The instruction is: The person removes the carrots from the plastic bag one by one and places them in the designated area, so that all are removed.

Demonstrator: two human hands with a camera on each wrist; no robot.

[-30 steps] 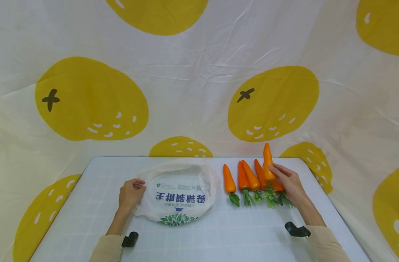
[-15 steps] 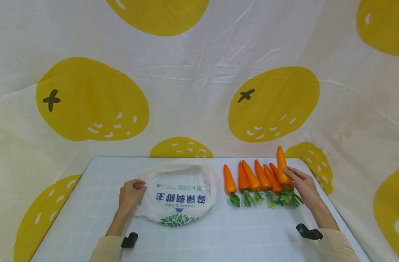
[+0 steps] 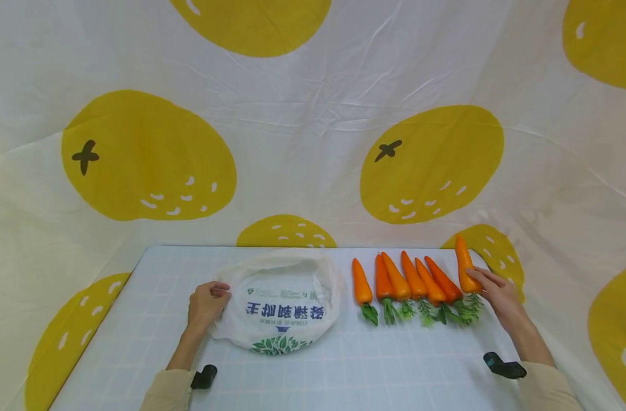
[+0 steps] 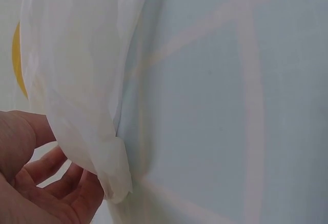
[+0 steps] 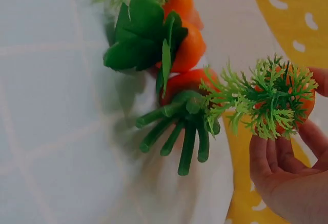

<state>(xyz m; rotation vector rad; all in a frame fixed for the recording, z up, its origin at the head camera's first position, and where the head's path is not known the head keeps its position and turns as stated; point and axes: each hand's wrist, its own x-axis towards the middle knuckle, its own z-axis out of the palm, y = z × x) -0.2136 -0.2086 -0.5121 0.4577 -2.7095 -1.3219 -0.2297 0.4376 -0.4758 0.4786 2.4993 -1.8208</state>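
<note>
My right hand holds a carrot, tip up, above the right end of a row of carrots. Its feathery green top faces the right wrist camera, with fingers and thumb around the orange body. Several more carrots lie side by side on the table, tips away from me and leafy tops towards me. On the left, a white plastic bag with dark blue print lies with its mouth spread wide. My left hand pinches the bag's left rim; in the left wrist view the bag's film partly hides the fingertips.
The table has a pale blue checked cover. Its far edge meets a white cloth backdrop printed with big yellow fruit. A carrot with thick green stems lies close to the held one in the right wrist view.
My right hand has moved right with the carrot, from above the row to its right end, uncovering the carrots behind it. My left hand and the bag have stayed in place.
</note>
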